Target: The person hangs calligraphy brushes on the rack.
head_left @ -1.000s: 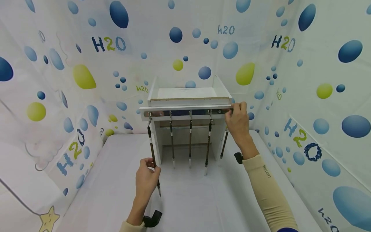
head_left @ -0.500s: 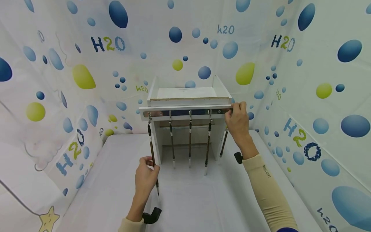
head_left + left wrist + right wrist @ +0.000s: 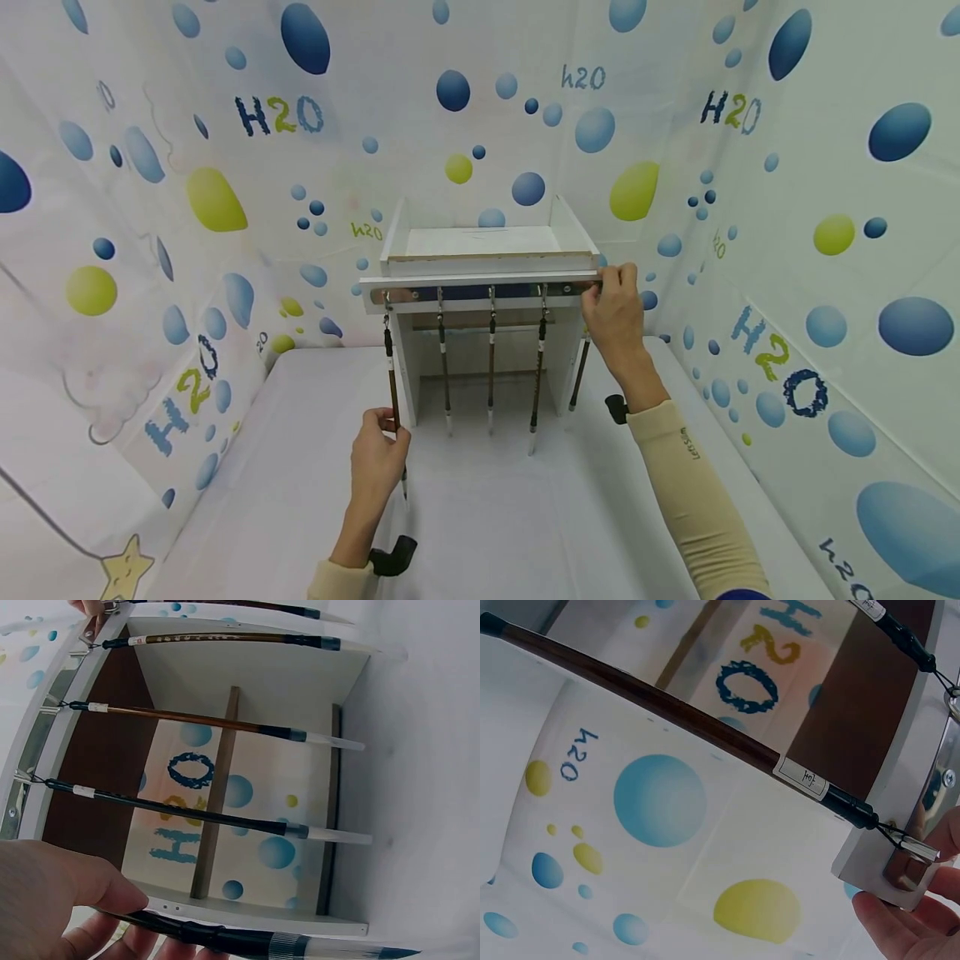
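On the left, my left hand (image 3: 377,458) pinches a dark calligraphy brush (image 3: 232,939) between thumb and fingers. Its loop hangs from the leftmost hook of a white rail (image 3: 472,306), with the pale, dark-tipped bristles pointing down. My right hand (image 3: 617,312) grips the rail's right end, fingers beside the last hook. From that hook hangs a brown-handled brush (image 3: 697,724) with a white label. Several other brushes, among them a middle one (image 3: 491,367), hang bristles down between the hands.
Behind the rail stands a white box-like stand (image 3: 408,367) with an open tray top (image 3: 495,267). A white cloth (image 3: 480,533) covers the table. Bubble-patterned sheets (image 3: 480,108) enclose the back and both sides.
The lower end of the leftmost brush has swung slightly left, so it hangs straighter. My left hand has shifted a little left with it; my right hand stays at the rail.
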A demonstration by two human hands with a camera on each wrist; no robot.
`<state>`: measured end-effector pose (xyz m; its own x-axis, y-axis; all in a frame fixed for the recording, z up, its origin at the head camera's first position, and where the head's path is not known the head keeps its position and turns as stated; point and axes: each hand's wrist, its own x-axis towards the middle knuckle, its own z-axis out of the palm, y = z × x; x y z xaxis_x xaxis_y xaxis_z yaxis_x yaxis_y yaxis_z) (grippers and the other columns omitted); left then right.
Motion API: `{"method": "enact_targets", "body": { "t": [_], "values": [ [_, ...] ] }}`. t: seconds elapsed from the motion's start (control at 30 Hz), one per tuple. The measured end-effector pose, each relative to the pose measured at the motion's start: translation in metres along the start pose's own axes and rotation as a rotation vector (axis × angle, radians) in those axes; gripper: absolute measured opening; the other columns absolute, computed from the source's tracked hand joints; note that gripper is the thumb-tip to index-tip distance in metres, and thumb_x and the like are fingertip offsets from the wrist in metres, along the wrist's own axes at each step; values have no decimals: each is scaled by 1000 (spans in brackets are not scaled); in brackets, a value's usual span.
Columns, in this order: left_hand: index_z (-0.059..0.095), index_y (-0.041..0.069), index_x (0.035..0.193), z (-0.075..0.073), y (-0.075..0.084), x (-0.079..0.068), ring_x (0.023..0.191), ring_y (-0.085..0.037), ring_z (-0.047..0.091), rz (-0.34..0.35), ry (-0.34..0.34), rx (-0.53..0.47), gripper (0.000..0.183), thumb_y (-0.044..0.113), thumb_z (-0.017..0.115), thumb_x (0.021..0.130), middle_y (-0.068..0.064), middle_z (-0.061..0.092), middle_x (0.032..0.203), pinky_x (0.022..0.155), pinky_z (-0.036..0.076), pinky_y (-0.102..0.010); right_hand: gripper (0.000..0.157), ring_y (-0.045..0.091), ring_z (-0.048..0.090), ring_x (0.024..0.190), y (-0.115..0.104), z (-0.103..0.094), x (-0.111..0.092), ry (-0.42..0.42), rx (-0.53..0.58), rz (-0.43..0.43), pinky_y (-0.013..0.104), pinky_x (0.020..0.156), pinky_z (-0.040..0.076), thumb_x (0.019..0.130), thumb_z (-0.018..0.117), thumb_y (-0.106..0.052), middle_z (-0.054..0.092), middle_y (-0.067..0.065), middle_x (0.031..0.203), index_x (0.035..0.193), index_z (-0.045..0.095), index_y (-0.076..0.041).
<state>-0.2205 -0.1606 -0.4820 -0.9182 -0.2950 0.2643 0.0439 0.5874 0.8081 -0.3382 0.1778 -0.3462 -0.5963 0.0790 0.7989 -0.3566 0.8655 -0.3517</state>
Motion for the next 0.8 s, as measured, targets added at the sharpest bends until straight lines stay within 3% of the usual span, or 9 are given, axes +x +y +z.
{"method": "enact_targets", "body": {
  "t": [0.33, 0.8],
  "values": [
    [55, -6, 121, 6, -8, 5, 80, -27, 66, 10, -17, -10, 32, 6, 57, 91, -21, 68, 102, 59, 47, -26, 23, 39, 64, 81, -1, 0, 0, 1, 2, 0, 46, 71, 60, 92, 58, 0, 49, 25, 103, 111, 60, 12],
    [56, -8, 117, 15, -15, 15, 79, -29, 67, 59, 30, 16, 27, 2, 59, 91, -23, 68, 100, 61, 48, -28, 23, 40, 65, 81, -2, 0, 0, 6, 8, -4, 46, 70, 60, 91, 58, 1, 49, 27, 103, 111, 61, 13]
  ]
}}
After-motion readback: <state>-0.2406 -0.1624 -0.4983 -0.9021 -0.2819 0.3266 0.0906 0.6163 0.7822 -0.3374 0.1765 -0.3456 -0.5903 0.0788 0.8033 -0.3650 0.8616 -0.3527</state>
